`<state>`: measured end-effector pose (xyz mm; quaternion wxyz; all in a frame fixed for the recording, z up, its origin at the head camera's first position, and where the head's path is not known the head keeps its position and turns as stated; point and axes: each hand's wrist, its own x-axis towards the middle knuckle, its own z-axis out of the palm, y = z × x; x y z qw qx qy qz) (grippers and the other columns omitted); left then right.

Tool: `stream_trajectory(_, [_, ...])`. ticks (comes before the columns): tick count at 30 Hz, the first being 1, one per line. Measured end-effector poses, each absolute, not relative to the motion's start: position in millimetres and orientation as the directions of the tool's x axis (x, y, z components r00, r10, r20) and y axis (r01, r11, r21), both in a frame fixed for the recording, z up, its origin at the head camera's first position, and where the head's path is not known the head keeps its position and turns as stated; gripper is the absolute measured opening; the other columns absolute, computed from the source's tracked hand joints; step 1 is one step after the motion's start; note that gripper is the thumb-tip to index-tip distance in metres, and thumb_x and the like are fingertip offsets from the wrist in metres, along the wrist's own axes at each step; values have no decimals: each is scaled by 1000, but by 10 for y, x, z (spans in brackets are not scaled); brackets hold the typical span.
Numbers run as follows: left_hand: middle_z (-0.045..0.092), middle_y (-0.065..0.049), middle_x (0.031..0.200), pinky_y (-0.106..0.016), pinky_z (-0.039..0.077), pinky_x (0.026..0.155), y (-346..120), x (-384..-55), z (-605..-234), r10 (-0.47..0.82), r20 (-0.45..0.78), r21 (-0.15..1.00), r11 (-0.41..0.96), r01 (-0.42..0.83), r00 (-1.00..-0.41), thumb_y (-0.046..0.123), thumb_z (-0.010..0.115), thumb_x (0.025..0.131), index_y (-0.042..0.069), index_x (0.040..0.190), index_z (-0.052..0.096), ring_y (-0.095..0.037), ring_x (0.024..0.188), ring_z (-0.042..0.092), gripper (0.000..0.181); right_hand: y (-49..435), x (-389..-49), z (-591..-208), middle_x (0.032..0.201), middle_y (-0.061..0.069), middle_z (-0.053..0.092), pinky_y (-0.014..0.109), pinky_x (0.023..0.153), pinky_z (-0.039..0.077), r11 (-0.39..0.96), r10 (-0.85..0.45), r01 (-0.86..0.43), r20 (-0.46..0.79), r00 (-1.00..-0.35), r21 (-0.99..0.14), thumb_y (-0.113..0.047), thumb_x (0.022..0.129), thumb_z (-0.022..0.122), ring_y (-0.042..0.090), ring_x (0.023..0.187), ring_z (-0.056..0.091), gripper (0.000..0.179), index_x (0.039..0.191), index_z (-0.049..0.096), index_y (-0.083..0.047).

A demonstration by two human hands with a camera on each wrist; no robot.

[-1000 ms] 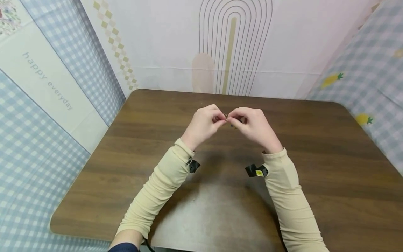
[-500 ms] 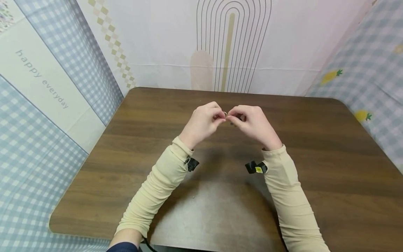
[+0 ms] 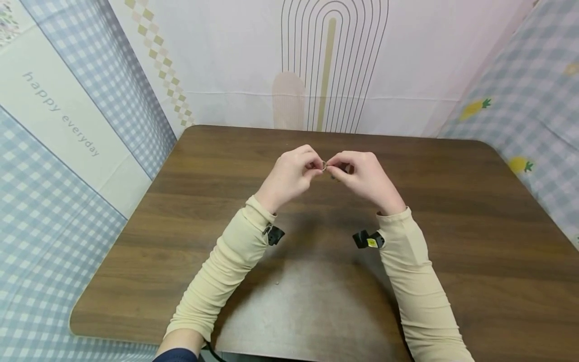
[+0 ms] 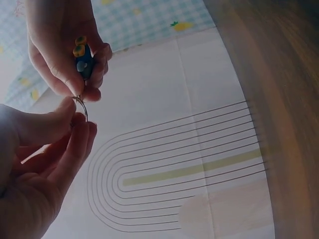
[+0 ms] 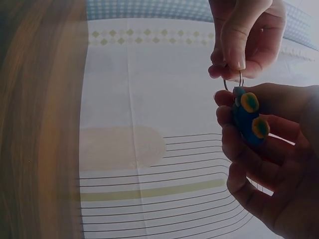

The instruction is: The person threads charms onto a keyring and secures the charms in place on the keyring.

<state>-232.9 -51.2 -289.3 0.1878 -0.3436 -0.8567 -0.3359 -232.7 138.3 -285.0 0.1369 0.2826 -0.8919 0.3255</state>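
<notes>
Over the table, my left hand (image 3: 289,173) pinches a thin metal key ring (image 4: 85,110) between thumb and fingertips. Facing it, my right hand (image 3: 364,178) pinches the ring's other side, where a small charm joins it. That charm (image 5: 247,118) is blue with round orange-and-green parts like wheels, shaped like a toy car, and it lies against the right fingers. In the head view the ring shows as a tiny loop between both sets of fingertips, and the charm is mostly hidden behind the right hand.
A brown wooden table (image 3: 190,241) spreads beneath both arms. Behind it hangs a white patterned cloth (image 3: 235,55), with blue checked cloth (image 3: 54,241) at the left and more at the right. Small black cameras (image 3: 368,240) sit at the wrists.
The hands stay together, with the left fingertips drawn very slightly left, so more of the ring shows between them. The head view has shifted a little.
</notes>
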Motion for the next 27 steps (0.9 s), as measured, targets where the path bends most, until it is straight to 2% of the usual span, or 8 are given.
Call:
stream_trajectory(6, [65,-7,86,-22,53,78,-541,-2367,-2922,491,542,499,466,731,-682,0,68,87,3,85,66,-16,83,65,5,1407,-2320,-2854,76,5,68,20,60,41,629,-410,-588,426,-806,-508,-10,90,67,15,67,54,8,91,73,-4])
stream_trajectory(11, [64,-6,84,-20,53,77,-552,-2378,-2933,488,542,556,403,727,-685,8,73,85,4,84,65,-13,79,65,9,1423,-2323,-2847,78,4,69,19,61,43,614,-427,-599,423,-800,-513,-10,90,67,13,66,56,7,91,73,-6])
stream_trajectory(15, [65,-6,84,-22,54,77,-540,-2392,-2941,480,571,546,384,745,-666,11,73,86,3,85,66,-13,79,64,11,1425,-2324,-2842,77,3,68,18,61,43,598,-439,-620,441,-783,-508,-11,90,67,13,66,55,7,90,73,-7])
stream_trajectory(23, [66,-10,86,-18,54,82,-553,-2420,-2955,437,674,547,246,800,-595,-1,74,82,-1,83,68,-17,83,66,6,1425,-2330,-2833,77,3,69,16,61,44,586,-427,-602,424,-799,-543,-16,90,69,12,67,56,10,92,73,-7])
stream_trajectory(27, [64,-13,95,-21,55,85,-579,-2443,-2986,422,653,633,152,759,-629,-5,72,81,-2,81,67,-20,88,66,6,1417,-2322,-2823,80,3,71,16,63,46,583,-439,-609,422,-793,-538,-14,90,69,12,68,58,9,95,74,-8])
